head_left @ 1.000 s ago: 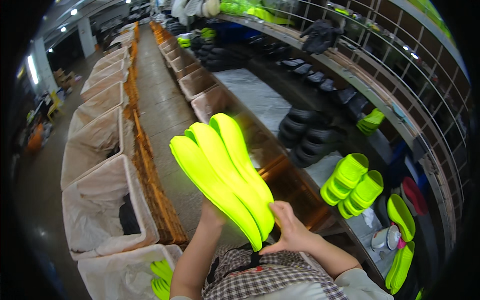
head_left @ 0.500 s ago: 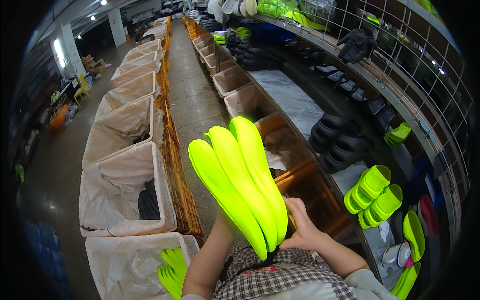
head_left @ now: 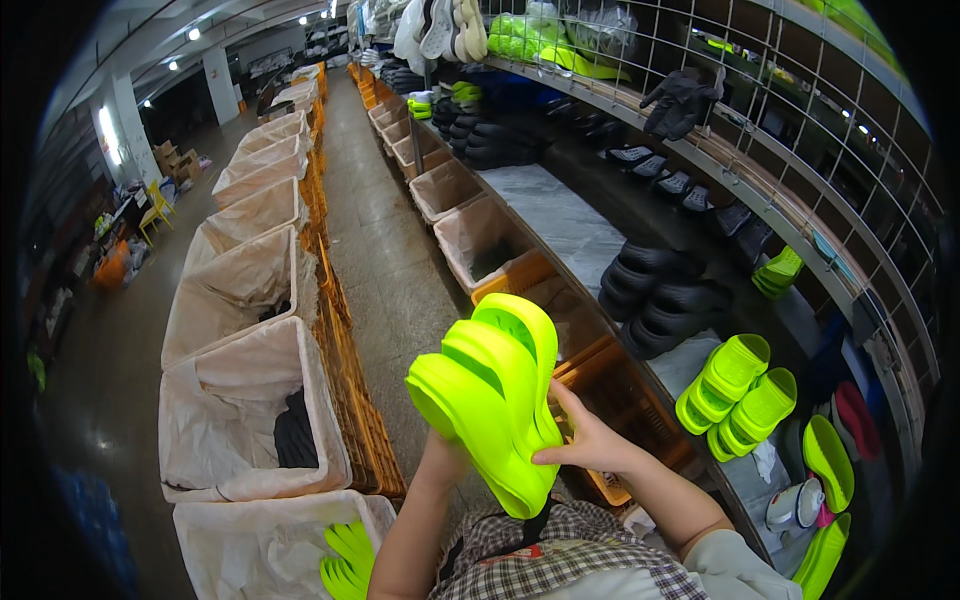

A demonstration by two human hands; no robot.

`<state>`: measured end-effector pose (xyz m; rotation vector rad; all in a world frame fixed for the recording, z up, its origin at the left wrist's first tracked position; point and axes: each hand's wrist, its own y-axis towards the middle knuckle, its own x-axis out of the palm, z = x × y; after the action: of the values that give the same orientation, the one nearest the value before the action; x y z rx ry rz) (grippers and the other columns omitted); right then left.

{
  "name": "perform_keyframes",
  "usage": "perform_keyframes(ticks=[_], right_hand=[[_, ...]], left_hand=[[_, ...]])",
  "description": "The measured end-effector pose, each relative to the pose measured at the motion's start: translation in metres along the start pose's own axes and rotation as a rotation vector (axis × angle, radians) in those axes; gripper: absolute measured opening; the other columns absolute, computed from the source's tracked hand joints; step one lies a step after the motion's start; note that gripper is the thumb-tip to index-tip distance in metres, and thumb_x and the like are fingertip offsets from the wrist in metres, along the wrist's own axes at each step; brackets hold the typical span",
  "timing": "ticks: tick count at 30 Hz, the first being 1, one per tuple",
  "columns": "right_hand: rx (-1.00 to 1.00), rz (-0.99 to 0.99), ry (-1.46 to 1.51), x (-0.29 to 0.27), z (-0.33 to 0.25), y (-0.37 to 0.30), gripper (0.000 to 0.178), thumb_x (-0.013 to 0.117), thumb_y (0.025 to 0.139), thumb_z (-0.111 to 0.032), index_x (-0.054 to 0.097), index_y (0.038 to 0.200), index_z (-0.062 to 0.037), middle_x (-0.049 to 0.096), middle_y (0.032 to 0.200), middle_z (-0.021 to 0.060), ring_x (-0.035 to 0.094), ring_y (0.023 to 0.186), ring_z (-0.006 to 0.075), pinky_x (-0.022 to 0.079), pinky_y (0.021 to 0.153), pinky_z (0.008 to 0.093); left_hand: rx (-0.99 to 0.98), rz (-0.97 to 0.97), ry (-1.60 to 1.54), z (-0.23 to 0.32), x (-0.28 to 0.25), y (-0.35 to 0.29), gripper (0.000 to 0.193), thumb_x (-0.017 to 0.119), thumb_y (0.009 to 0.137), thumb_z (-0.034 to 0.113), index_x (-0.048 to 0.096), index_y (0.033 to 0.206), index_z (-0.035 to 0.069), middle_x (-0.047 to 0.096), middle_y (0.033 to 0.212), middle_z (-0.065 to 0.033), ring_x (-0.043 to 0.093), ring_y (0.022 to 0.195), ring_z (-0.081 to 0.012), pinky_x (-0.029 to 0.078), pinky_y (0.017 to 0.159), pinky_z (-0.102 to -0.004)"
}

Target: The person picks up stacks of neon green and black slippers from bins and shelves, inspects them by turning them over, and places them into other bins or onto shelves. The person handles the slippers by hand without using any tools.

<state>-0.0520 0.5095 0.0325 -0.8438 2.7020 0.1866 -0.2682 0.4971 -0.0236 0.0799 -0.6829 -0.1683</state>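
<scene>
Shoe pieces [head_left: 478,410]: three in bright yellow-green, nested side by side in one stack, held up before the person's body, over the aisle floor [head_left: 375,255].
Left hand [head_left: 447,458]: at the lower left of the stack and mostly behind it — the fingers are hidden, so how far they close cannot be made out.
Right hand [head_left: 592,432]: at the lower right edge, thumb on the near side and fingers along the flank — a narrow grip with the stack's edge caught between.
Apron [head_left: 475,580]: checkered, worn by the person, just below the stack.
Lined bins [head_left: 215,420]: a long row to the left, pale liners inside, orange crate sides facing the aisle; the nearest one holds more green pieces [head_left: 347,560], the next a dark item [head_left: 297,435].
Workbench [head_left: 560,210]: along the right, grey-topped, with stacked black footwear [head_left: 665,300], green slides [head_left: 740,375] nearer the person, then a white mug [head_left: 795,507] beside two loose green parts [head_left: 828,465].
Wire grid [head_left: 820,110]: above the far side of the workbench, dark gloves [head_left: 683,103] hanging at its lower edge.
</scene>
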Motion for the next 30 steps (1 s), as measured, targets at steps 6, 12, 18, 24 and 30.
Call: perform_keyframes(ticks=[6, 12, 18, 24, 30], right_hand=[[0.015, -0.059, 0.164, -0.003, 0.003, -0.008, 0.107, 0.080, 0.071, -0.023, 0.008, 0.149, -0.0067, 0.025, 0.145, 0.0157, 0.028, 0.133, 0.0273, 0.030, 0.105, 0.0404], [0.013, -0.086, 0.092, -0.007, 0.011, -0.014, 0.103, 0.080, 0.072, -0.019, 0.011, 0.148, -0.0079, 0.026, 0.143, 0.0136, 0.031, 0.131, 0.0249, 0.037, 0.100, 0.0389], [0.006, -0.131, 0.126, -0.009, 0.030, -0.015, 0.103, 0.080, 0.072, -0.019, 0.010, 0.147, -0.0069, 0.026, 0.143, 0.0138, 0.031, 0.131, 0.0242, 0.036, 0.101, 0.0379], [0.024, -0.175, 0.163, -0.009, 0.047, -0.015, 0.105, 0.080, 0.072, -0.019, 0.008, 0.148, -0.0073, 0.023, 0.146, 0.0140, 0.026, 0.135, 0.0247, 0.032, 0.106, 0.0390], [-0.036, -0.163, 0.140, -0.010, 0.043, -0.015, 0.092, 0.079, 0.072, -0.012, 0.024, 0.145, -0.0067, 0.028, 0.146, 0.0132, 0.028, 0.135, 0.0229, 0.032, 0.107, 0.0372]], left_hand=[[0.096, -0.044, 0.301, 0.001, -0.003, -0.009, 0.065, 0.080, 0.070, 0.010, 0.049, 0.127, 0.005, 0.058, 0.121, -0.0078, 0.056, 0.110, -0.0204, 0.046, 0.092, -0.0369], [0.013, -0.121, 0.357, 0.003, -0.006, -0.016, 0.077, 0.083, 0.066, 0.010, 0.045, 0.131, 0.003, 0.057, 0.122, -0.0074, 0.055, 0.111, -0.0196, 0.044, 0.094, -0.0364], [0.009, -0.153, 0.420, -0.001, -0.007, -0.019, 0.086, 0.085, 0.064, 0.010, 0.039, 0.137, 0.004, 0.052, 0.129, -0.0077, 0.049, 0.118, -0.0196, 0.038, 0.100, -0.0360], [0.001, -0.182, 0.488, 0.000, -0.004, -0.018, 0.087, 0.085, 0.065, 0.014, 0.040, 0.138, 0.005, 0.047, 0.135, -0.0092, 0.045, 0.124, -0.0223, 0.035, 0.103, -0.0380], [0.083, -0.172, 0.543, 0.009, 0.010, -0.019, 0.083, 0.085, 0.064, 0.018, 0.044, 0.136, 0.007, 0.044, 0.139, -0.0120, 0.039, 0.130, -0.0277, 0.031, 0.107, -0.0404]])
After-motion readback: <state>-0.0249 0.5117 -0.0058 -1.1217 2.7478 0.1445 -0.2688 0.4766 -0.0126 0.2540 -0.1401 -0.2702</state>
